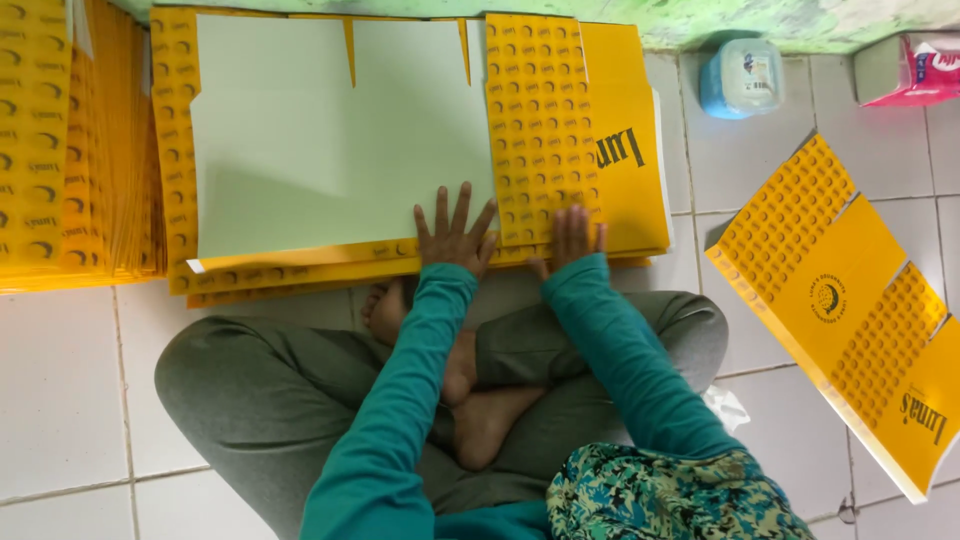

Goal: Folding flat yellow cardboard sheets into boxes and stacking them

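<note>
The person sits cross-legged on the white tiled floor (60, 390), both arms in teal sleeves stretched forward. The left hand (452, 238) lies flat, its grip spread wide, pressing on the near edge of a flattened carton sheet (340, 140) whose pale inner face is turned up. The right hand (568, 238) rests just beside it, fingers loosely spread and flat on the folded-over yellow flap (540, 130) with its pattern of small rings; neither hand pinches anything. The sheet lies on top of a low pile of yellow cartons (300, 278) on the floor directly in front of the person's knees, close to the far wall. A taller stack of yellow sheets (70, 150) stands at the left edge of the floor. Another pile of folded yellow cartons (850, 300) lies at an angle toward the right edge. Near the far right corner sit a blue-capped plastic container (742, 78) and a pink packet (925, 70).
</note>
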